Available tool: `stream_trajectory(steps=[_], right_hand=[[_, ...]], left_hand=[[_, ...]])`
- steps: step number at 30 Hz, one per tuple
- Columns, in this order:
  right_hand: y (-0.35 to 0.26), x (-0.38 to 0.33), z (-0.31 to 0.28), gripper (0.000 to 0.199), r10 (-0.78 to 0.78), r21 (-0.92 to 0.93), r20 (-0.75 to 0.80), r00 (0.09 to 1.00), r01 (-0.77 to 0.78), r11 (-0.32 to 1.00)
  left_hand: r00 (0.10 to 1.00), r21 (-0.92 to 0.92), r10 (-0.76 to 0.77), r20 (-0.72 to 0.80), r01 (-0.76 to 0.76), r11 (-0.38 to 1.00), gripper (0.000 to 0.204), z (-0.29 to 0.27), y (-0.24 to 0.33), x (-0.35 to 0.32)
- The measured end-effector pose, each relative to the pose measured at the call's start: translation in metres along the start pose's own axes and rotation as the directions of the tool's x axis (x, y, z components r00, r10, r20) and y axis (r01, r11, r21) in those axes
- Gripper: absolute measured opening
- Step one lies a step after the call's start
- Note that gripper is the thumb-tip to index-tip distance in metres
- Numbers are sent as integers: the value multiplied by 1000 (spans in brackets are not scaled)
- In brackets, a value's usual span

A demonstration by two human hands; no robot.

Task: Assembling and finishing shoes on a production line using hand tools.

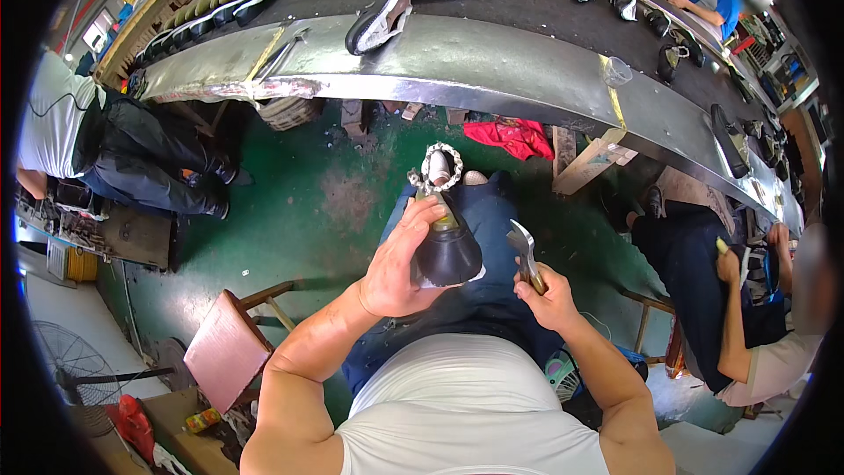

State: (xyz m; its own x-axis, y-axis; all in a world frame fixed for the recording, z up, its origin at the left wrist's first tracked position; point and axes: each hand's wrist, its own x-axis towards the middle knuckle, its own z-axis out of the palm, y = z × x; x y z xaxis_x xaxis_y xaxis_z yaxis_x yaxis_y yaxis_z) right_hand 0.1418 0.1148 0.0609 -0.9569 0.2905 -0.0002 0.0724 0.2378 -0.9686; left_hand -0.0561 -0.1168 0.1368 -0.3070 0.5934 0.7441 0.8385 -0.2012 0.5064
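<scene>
My left hand [396, 266] grips a shoe [450, 257] above my lap, its fingers wrapped over the upper. The shoe has a smooth black toe pointing toward me and a gathered whitish rim [442, 158] at its far end. A pale sole edge shows under the toe. To the right, apart from the shoe, my right hand [549, 297] is closed round the handle of a hammer [525, 251]. Its curved metal head points up and away from me. My palm hides part of the handle.
Ahead runs a metal-edged bench [492, 66] with a dark belt carrying several shoes, including a grey shoe [380, 22] near the edge. A pink-seated stool [227, 352] stands left. People work on both sides. Red cloth [510, 136] lies under the bench.
</scene>
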Motion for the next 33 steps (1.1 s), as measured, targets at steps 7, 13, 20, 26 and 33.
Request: stream_trajectory(steps=[7,13,20,26,33], right_hand=[[-2,-1,0,33,236,226,128,963,-260,939],[-1,-5,-4,26,257,-99,176,950,-243,965],[-6,-4,14,25,348,-589,273,897,-130,797],[-25,13,0,28,498,-705,391,774,-96,703],[-36,23,-7,46,257,-650,550,795,215,729]], left_hand=[[587,-373,-789,182,784,497,63,27,-32,3],[336,190,-852,402,879,437,73,97,-66,-83],[175,61,-885,431,973,222,49,85,-47,-80],[214,-446,-700,681,880,-164,84,81,-41,-106],[247,-177,-789,562,968,177,102,92,-18,-122]])
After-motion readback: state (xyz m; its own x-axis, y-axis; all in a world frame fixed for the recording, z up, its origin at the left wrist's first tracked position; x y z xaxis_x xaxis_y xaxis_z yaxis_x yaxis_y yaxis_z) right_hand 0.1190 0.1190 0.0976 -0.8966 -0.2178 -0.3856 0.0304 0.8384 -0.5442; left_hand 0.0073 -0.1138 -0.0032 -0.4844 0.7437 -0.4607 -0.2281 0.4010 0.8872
